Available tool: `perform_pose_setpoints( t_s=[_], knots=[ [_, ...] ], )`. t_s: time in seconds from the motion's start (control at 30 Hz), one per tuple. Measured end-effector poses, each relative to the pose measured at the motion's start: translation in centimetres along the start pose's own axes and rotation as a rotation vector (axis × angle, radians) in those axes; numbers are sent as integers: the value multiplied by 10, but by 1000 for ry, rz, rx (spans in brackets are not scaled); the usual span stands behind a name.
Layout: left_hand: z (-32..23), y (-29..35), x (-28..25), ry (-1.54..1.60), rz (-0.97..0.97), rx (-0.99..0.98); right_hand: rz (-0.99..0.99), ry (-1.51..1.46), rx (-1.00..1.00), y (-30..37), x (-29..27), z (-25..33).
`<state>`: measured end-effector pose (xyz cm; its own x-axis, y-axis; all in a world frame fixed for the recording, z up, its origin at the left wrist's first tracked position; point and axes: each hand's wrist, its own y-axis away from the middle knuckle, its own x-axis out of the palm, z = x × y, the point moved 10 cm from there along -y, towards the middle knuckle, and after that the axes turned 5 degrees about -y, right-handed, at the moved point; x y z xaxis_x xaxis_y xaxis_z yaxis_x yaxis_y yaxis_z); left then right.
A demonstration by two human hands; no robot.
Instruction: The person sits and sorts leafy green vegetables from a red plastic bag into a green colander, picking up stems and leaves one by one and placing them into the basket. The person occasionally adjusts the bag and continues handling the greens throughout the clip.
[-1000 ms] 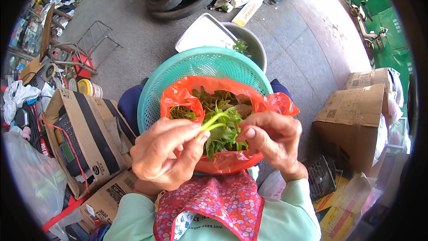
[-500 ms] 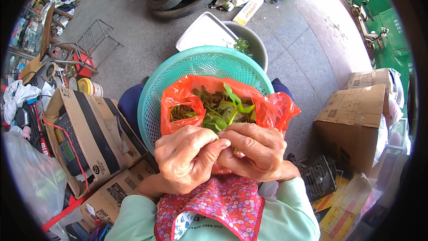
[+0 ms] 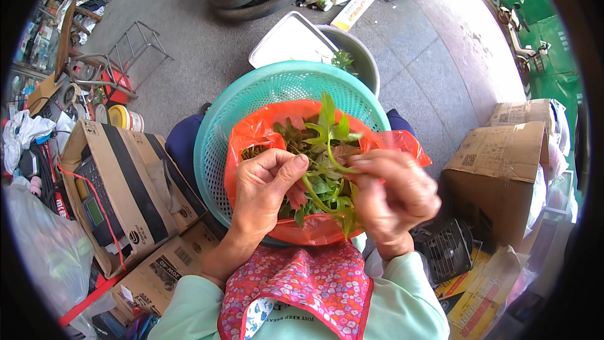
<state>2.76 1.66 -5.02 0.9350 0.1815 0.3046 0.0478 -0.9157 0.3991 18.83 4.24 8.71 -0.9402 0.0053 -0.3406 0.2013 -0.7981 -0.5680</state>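
A turquoise mesh basket (image 3: 217, 110) sits at my lap, and an orange-red plastic bag (image 3: 248, 123) full of leafy greens (image 3: 292, 138) lies opened inside it. Between the thumb and fingers of my right hand (image 3: 399, 198), which is blurred, is a green leafy sprig (image 3: 328, 131) pointing up over the bag. My left hand (image 3: 261, 189) is closed at the bag's near left side, its thumb against the curled fingers. A second pale green stem (image 3: 313, 194) runs from its fingertips toward the right hand, with leaves at its lower end.
Beyond the basket stand a grey basin (image 3: 371, 66) and a white tray (image 3: 289, 41). Black tires (image 3: 264, 3) lie farther off. Cardboard boxes flank me, one at the left (image 3: 119, 182) and one at the right (image 3: 494, 176). A metal frame (image 3: 141, 50) stands at the far left.
My hands, together over the bag's near edge before, have parted. The right has moved right and up with a sprig, and the left slightly up. More of the greens shows between them.
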Motion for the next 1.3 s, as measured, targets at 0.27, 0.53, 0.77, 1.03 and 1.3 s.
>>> perform_pose_setpoints(
  t_s=[0.27, 0.53, 0.77, 1.03, 1.3],
  knots=[
    [-11, -3, -13, -75, -142, 144, -383, -622, 150, -12, -101, -17],
    [-56, 20, 10, -233, -111, 512, 372, 361, -20, 21, 58, 0],
    [-68, 36, 12, -292, 17, 571, 328, 349, -177, 14, 59, 20],
    [-66, 33, 1, -87, 27, 400, 284, 283, -246, 4, 60, 28],
    [-44, 14, 4, 400, 103, 101, 24, 155, -293, -18, 36, 34]
  ],
)
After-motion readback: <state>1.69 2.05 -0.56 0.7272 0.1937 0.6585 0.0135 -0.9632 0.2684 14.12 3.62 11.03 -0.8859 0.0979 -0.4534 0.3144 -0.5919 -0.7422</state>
